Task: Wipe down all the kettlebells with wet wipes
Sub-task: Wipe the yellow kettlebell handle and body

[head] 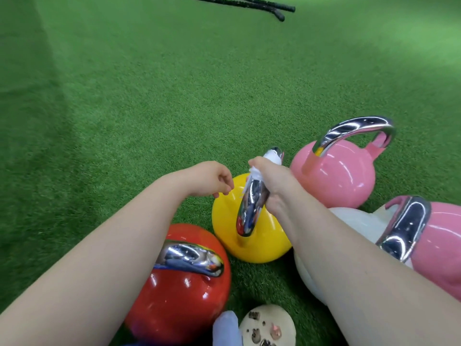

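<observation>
Several kettlebells with chrome handles stand on green turf. A yellow kettlebell (259,243) sits in the middle, and my right hand (270,182) grips the top of its handle with a white wet wipe (254,174) wrapped under the fingers. My left hand (212,179) hovers just left of that handle, fingers loosely curled and holding nothing. A red kettlebell (179,298) stands at the near left. One pink kettlebell (341,173) stands at the right and another pink kettlebell (439,245) lies at the far right. A white kettlebell (354,221) is partly hidden behind my right forearm.
Green turf (149,96) stretches away to the left and ahead. Two black rope ends (282,13) lie at the far top. A cream shoe with charms (268,325) and a blue trouser leg (227,328) show at the bottom edge.
</observation>
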The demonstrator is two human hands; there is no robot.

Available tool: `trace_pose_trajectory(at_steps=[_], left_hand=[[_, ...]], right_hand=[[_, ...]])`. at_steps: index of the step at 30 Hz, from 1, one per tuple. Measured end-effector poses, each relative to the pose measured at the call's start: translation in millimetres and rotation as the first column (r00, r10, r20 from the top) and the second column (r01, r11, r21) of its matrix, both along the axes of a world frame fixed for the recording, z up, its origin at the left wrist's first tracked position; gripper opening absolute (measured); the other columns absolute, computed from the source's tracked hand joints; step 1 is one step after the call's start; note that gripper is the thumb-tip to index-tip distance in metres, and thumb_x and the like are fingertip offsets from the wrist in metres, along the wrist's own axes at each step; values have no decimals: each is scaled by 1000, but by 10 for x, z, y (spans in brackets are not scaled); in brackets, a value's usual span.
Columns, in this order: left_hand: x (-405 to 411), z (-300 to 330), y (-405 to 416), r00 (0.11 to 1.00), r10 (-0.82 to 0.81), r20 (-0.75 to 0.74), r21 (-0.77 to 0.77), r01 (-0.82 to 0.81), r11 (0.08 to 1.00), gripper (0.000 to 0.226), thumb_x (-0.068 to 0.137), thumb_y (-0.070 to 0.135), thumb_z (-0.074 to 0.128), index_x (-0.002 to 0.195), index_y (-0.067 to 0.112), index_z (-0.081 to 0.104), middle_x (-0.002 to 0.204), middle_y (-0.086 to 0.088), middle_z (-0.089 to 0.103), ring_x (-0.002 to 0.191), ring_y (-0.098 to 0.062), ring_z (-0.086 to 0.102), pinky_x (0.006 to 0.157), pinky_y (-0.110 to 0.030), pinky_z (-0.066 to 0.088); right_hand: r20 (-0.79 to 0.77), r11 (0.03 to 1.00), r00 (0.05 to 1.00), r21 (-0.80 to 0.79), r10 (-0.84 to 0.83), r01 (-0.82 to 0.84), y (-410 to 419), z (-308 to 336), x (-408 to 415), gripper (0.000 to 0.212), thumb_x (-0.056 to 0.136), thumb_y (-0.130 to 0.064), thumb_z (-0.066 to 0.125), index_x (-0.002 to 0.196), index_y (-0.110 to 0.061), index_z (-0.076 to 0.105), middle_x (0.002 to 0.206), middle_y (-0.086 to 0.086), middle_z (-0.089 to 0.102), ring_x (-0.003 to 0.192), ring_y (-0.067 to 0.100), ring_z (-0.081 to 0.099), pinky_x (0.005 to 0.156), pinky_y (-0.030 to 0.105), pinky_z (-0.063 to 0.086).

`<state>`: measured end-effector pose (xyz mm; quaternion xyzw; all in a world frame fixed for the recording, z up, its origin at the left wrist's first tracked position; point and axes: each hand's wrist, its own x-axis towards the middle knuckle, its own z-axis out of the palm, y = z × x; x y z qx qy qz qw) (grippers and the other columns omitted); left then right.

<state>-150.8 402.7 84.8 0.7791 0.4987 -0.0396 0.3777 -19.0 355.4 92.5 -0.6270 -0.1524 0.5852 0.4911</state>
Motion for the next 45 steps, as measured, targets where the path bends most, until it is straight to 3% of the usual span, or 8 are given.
trace_pose_trajectory(at_steps=[4, 7, 12, 17, 24, 30, 33, 45], left_hand=[[5, 24, -20, 989, -144, -45, -91, 140, 986, 20, 86, 12, 61, 71, 26, 61, 58, 18, 61, 58, 2, 57, 67, -16, 45], [13, 35, -75, 970, -236, -60, -218, 218, 951, 20, 82, 9, 65, 70, 26, 63, 49, 22, 58, 51, 9, 52, 61, -13, 40], [23, 41, -137, 974, -224, -32, -248, 209, 946, 28, 80, 4, 65, 66, 28, 61, 47, 23, 54, 50, 8, 48, 61, -12, 40], [33, 2, -145, 979, -202, -8, -299, 190, 935, 20, 82, -5, 58, 89, 11, 68, 68, 11, 60, 56, 10, 53, 63, -10, 46], [27, 48, -110, 979, -164, 119, -267, 190, 945, 12, 86, 2, 55, 81, 9, 64, 56, 18, 60, 55, 9, 53, 60, -12, 44], [-54, 134, -80, 959, -75, 274, -443, 196, 875, 3, 84, 2, 60, 86, 1, 59, 78, -3, 65, 69, -2, 63, 73, -17, 50], [-83, 121, -53, 938, -22, 345, -499, 203, 842, 14, 73, 16, 63, 81, 5, 60, 75, 2, 69, 74, -6, 65, 80, -21, 50], [93, 54, -126, 916, 140, 376, -304, -20, 952, 21, 85, 13, 61, 66, 9, 54, 49, 9, 59, 49, -1, 56, 54, -14, 48]], right_hand=[[156, 997, 987, 59, 44, -54, -278, -40, -125, 16, 81, -10, 59, 70, -11, 49, 60, 9, 50, 46, 18, 47, 43, 19, 34], [318, 972, 945, 189, 72, -138, -464, -172, -225, 27, 78, -4, 59, 61, -13, 40, 42, -5, 43, 33, 7, 34, 35, 15, 25], [409, 952, 906, 218, 111, -215, -576, -423, -296, 28, 73, -17, 68, 88, -14, 44, 66, -1, 48, 46, 6, 41, 42, 16, 32], [277, 956, 953, 224, 123, -189, -692, -422, -280, 30, 74, -13, 72, 92, -15, 48, 71, -2, 51, 42, -2, 45, 42, 12, 37], [396, 979, 918, 184, 7, -86, -784, -408, -255, 36, 67, -40, 78, 90, -15, 65, 84, 2, 68, 61, 6, 53, 59, 21, 43], [198, 947, 980, 311, 14, -76, -929, -155, -205, 50, 99, -36, 34, 65, -14, 62, 59, -4, 67, 55, 0, 54, 56, 9, 40], [62, 954, 995, 285, 82, -96, -843, -155, -99, 59, 100, -44, 22, 86, -13, 70, 85, 0, 74, 83, 5, 67, 75, 15, 47], [103, 926, 976, 311, 190, -213, -690, -296, 84, 14, 91, -20, 57, 93, -14, 70, 104, 9, 71, 108, 24, 63, 100, 39, 45]])
